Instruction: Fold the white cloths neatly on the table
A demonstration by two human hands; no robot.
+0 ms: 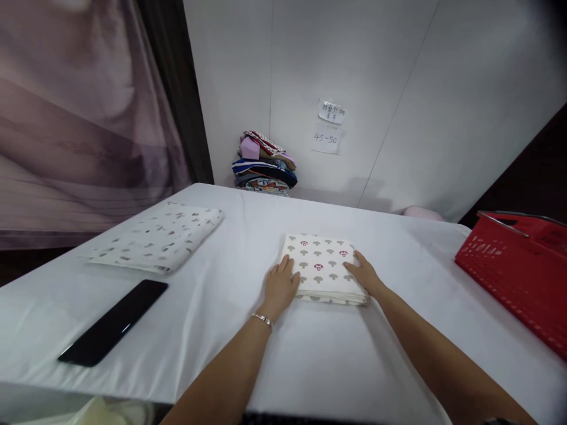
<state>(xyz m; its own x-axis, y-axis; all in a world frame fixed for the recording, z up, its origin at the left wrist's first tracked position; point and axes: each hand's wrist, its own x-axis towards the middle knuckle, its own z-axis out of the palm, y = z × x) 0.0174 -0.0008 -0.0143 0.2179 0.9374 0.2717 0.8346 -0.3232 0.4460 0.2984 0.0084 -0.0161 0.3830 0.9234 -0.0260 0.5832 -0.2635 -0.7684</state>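
A folded cream cloth [325, 264] with grey and red mushroom prints lies flat on the white-covered table [239, 354]. It forms a neat, layered rectangle, its layers showing along the near edge. Against its left edge rests my left hand [280, 286], fingers spread and a silver bracelet on the wrist. My right hand [367, 275] touches the opposite edge, with thumb and fingers apart on the fabric. Neither hand is closed around the cloth.
Another folded white patterned cloth [159, 236] lies at the left, with a black phone-like slab [114, 323] nearer me. A red plastic basket [518, 265] stands at the right. Several folded fabrics [264, 165] are stacked by the wall, near paper notes [326, 139].
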